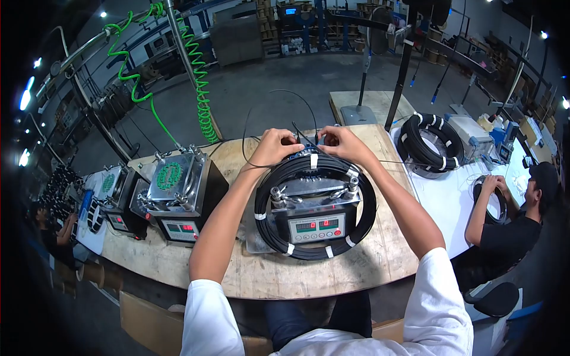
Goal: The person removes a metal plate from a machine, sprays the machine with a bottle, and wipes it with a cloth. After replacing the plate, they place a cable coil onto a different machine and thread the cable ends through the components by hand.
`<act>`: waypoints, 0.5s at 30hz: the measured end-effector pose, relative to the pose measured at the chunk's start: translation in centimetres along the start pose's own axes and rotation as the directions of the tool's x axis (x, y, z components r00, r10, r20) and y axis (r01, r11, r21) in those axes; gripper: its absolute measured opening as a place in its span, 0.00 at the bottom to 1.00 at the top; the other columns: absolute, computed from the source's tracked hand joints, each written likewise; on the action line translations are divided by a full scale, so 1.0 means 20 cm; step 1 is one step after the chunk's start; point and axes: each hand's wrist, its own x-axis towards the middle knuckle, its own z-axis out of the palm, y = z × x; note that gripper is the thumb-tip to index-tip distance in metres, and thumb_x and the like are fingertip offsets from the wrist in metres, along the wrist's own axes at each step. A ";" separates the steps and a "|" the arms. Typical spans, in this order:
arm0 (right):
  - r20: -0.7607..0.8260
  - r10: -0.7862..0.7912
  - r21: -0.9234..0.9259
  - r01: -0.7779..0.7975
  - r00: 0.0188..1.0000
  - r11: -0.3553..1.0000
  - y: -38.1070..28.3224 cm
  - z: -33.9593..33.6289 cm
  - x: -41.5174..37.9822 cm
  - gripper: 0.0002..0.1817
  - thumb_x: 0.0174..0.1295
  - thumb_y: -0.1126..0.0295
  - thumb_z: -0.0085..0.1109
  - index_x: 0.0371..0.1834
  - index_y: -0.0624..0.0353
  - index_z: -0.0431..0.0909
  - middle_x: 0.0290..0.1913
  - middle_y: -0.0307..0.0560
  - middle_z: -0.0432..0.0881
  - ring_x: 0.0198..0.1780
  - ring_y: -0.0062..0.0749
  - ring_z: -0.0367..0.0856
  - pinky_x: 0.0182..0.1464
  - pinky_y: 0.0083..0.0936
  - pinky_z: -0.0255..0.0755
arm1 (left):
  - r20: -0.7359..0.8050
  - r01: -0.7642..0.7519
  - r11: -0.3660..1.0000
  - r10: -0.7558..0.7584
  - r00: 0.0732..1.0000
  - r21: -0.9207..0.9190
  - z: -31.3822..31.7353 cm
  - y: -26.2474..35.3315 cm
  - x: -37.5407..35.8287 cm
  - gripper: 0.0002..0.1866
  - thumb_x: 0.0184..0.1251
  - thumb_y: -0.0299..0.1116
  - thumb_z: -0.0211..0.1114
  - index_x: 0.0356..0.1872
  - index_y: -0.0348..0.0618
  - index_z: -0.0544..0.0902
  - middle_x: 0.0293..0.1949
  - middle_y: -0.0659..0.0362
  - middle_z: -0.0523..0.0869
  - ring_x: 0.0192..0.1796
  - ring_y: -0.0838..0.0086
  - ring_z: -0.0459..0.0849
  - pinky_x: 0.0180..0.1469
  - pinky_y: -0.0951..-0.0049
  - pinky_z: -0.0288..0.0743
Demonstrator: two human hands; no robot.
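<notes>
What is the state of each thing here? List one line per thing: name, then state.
Left hand: pinching the thin cable at the coil's far edge.
Right hand: gripping at the same spot.
Black cable coil: wound, banded with white ties, lying around the tester.
Tester: displays lit.
Second coil: wound, tied, lying on the white table.

A factory workshop is showing here: a worn wooden workbench (368, 261) is carrying boxy test machines (178, 196) with digital readouts, green coiled air hoses (202, 89) are hanging at eleven o'clock, stocked shelving (309, 29) is standing at twelve o'clock, and a co-worker (504, 231) is sitting at three o'clock handling cable coils (430, 145).
</notes>
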 end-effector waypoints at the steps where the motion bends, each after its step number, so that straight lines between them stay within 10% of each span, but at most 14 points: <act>1: 0.029 0.009 -0.058 -0.008 1.000 0.998 -0.02 0.00 0.01 0.14 0.64 0.66 0.75 0.41 0.66 0.84 0.23 0.40 0.81 0.28 0.19 0.75 0.32 0.25 0.69 | -0.007 -0.009 1.000 0.009 1.000 -0.012 0.01 0.00 -0.02 0.17 0.61 0.37 0.80 0.37 0.28 0.90 0.31 0.47 0.92 0.35 0.68 0.92 0.42 0.67 0.83; 7: -0.005 -0.109 -0.071 0.108 0.994 0.992 0.03 0.03 0.05 0.16 0.69 0.62 0.73 0.42 0.67 0.86 0.29 0.47 0.88 0.32 0.25 0.83 0.34 0.31 0.74 | -0.004 -0.020 1.000 0.020 1.000 -0.014 0.01 0.00 -0.06 0.17 0.69 0.37 0.75 0.44 0.28 0.90 0.40 0.52 0.94 0.45 0.73 0.91 0.47 0.72 0.82; 11: -0.016 0.049 0.472 -0.036 0.999 0.881 -0.04 -0.05 -0.12 0.16 0.78 0.66 0.60 0.62 0.65 0.82 0.43 0.40 0.86 0.46 0.23 0.85 0.51 0.20 0.79 | 0.017 0.152 0.822 -0.171 0.985 -0.548 -0.02 0.03 -0.19 0.14 0.78 0.31 0.64 0.53 0.31 0.88 0.49 0.54 0.92 0.55 0.73 0.89 0.57 0.74 0.82; 15: -0.115 0.011 0.465 0.044 0.993 0.884 -0.04 -0.08 -0.49 0.20 0.78 0.68 0.59 0.68 0.64 0.79 0.57 0.48 0.85 0.60 0.28 0.83 0.62 0.24 0.76 | -0.165 0.022 0.741 -0.179 0.970 -0.671 0.04 0.01 -0.48 0.15 0.79 0.23 0.55 0.58 0.31 0.86 0.57 0.51 0.89 0.61 0.69 0.87 0.68 0.71 0.78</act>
